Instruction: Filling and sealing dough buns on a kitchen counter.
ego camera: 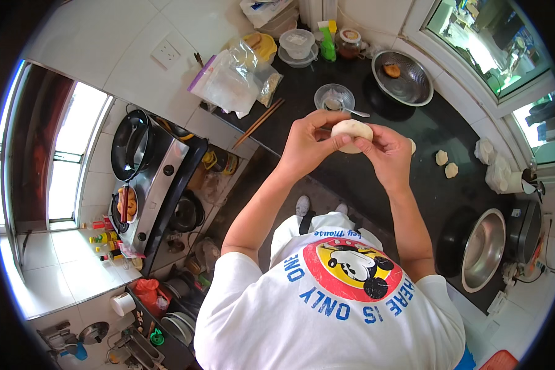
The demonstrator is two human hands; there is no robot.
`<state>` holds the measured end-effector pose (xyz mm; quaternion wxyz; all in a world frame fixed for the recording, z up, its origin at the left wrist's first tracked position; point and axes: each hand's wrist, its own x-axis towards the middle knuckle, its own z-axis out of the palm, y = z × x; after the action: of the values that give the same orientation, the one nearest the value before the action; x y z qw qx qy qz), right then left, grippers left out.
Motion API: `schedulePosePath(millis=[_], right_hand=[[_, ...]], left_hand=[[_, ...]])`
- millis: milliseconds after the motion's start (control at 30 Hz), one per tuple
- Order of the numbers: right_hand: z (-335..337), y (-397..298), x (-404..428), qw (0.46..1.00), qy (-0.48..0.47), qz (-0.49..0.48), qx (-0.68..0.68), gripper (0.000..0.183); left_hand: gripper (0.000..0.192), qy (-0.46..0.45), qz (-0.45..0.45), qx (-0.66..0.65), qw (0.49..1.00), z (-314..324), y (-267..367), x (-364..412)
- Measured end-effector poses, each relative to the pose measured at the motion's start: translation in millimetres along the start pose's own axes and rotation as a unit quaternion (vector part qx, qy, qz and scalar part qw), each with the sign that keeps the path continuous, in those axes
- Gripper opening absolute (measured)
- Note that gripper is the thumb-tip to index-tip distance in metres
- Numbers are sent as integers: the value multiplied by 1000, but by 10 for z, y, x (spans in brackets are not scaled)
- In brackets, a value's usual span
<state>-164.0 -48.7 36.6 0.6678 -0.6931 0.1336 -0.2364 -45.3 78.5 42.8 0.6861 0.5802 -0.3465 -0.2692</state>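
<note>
A pale, rounded piece of dough (pixel 351 129) is held up between both hands above the black countertop (pixel 351 180). My left hand (pixel 307 141) grips its left side, with the thumb on the near face. My right hand (pixel 391 152) pinches the right side, its thumb also on the near face. Just beyond the hands sits a small clear bowl (pixel 334 90) with a spoon (pixel 358 112) resting in it. Two small dough pieces (pixel 441 157) lie on the counter to the right. Another pale piece (pixel 413 146) is mostly hidden behind my right hand.
A steel colander (pixel 421 83) at the back holds a browned piece (pixel 391 70). Chopsticks (pixel 259 122) lie by the counter's left edge, near plastic bags (pixel 231 83). A steel basin (pixel 483 249) stands at right. At left, the stove (pixel 159 185) carries a black pan (pixel 130 143) and a plate of fried food (pixel 128 206).
</note>
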Motion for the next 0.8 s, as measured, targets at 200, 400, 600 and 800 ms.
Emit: schedulePosePath(millis=[200, 400, 600, 800], right_hand=[[145, 68, -53, 990, 26, -16, 136, 40], [-2, 22, 92, 999, -11, 3, 41, 41], [166, 61, 29, 995, 43, 1, 89, 34], [58, -14, 121, 999, 0, 3, 50, 30]], left_hand=[[27, 14, -33, -15, 999, -50, -85, -35], [25, -8, 2, 32, 999, -99, -46, 28], [22, 36, -23, -14, 999, -78, -130, -19], [23, -8, -14, 76, 997, -167, -46, 41]])
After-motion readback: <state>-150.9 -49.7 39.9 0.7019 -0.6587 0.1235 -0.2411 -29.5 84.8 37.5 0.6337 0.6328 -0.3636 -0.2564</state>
